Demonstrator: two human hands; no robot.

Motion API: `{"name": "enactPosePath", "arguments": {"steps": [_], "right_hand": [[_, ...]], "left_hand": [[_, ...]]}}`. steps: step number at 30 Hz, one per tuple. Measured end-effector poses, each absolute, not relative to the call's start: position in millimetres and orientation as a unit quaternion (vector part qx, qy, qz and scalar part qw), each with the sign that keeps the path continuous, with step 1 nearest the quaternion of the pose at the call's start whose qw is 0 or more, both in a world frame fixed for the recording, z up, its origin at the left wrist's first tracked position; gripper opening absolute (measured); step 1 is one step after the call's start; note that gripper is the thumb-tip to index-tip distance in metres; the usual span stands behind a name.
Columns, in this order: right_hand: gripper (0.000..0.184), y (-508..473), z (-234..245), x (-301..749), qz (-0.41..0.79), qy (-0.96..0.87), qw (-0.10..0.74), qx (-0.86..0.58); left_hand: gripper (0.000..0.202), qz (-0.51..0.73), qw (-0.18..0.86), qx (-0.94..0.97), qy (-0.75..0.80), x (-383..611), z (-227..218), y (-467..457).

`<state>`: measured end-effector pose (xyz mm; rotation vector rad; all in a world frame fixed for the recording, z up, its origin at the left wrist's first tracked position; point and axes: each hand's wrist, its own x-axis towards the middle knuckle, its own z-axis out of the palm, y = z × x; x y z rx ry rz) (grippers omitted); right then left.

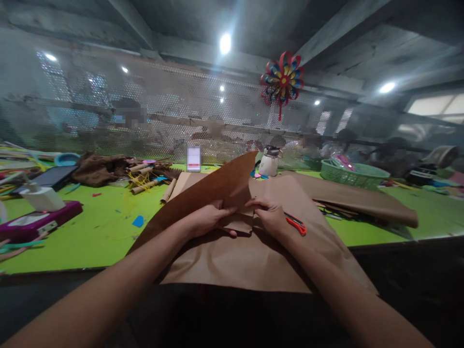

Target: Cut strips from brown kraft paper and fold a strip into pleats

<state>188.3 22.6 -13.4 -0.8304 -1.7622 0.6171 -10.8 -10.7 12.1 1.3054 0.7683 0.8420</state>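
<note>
Bright green covers the table point(108, 212), and behind it a mesh screen point(170, 96) blurs the shapes beyond, too smeared to make out. Brown paper point(224, 263) spreads over the table at the centre, its near edge overhanging at 6 o'clock and a raised flap rising towards 12. Counting from the hands, a white jug point(268, 163) stands at 1 o'clock, its base partly hidden by small things. At 2 o'clock a green basket point(328, 175) holds something pink, possibly wrapped; its lower contents are hidden by the wall. At 10 o'clock sits a blue bowl point(67, 159), its inside hard to see. At 9 o'clock, a purple power strip point(68, 212) is cut off by the picture's edge.

Thumb above and fingers beneath, the left hand point(210, 218) is clamped on a folded part of the paper; most of its fingers are hidden under it. The right hand point(271, 217) touches the fold's right edge, fingers curled; whether they pinch it I cannot tell. Just beside that hand, at 3 o'clock, lies a red cutter point(297, 226), its tip end partly covered.
</note>
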Motion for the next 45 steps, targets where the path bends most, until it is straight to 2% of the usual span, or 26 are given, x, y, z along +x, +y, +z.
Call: {"name": "enactPosePath", "arguments": {"steps": [4,9,12,16,21,29,35,39,45], "right_hand": [[0.030,26.2,-18.2,187.6,0.286,-0.726,0.519,-0.349],[0.042,27.5,-19.8,184.0,0.357,-0.709,0.536,-0.287],[0.039,27.0,-18.9,183.6,0.360,-0.710,0.536,-0.283],[0.031,24.4,-16.6,186.1,0.352,-0.699,0.543,-0.305],[0.033,23.9,-16.5,187.6,0.354,-0.670,0.563,-0.330],[0.032,18.3,-11.1,181.9,0.428,-0.610,0.590,-0.311],[0.035,17.8,-10.5,183.5,0.482,-0.591,0.579,-0.288],[0.033,20.3,-11.7,184.6,0.457,-0.602,0.582,-0.299],[0.034,19.7,-10.0,183.3,0.435,-0.598,0.597,-0.310]], "left_hand": [[0.040,0.370,0.638,0.583,0.341,-10.8,10.6,-8.5],[0.036,0.373,0.625,0.600,0.332,-10.8,14.4,-10.6],[0.036,0.371,0.631,0.603,0.318,-10.9,17.8,-14.4],[0.043,0.349,0.644,0.620,0.281,-12.2,17.2,-15.6],[0.050,0.303,0.646,0.644,0.276,-15.1,10.5,-9.7],[0.033,0.281,0.653,0.647,0.275,-15.8,8.6,-9.9],[0.032,0.264,0.679,0.634,0.259,-16.6,10.4,-11.5],[0.030,0.248,0.708,0.617,0.238,-17.9,9.1,-9.3],[0.040,0.240,0.721,0.602,0.245,-19.2,11.2,-8.0]]}}
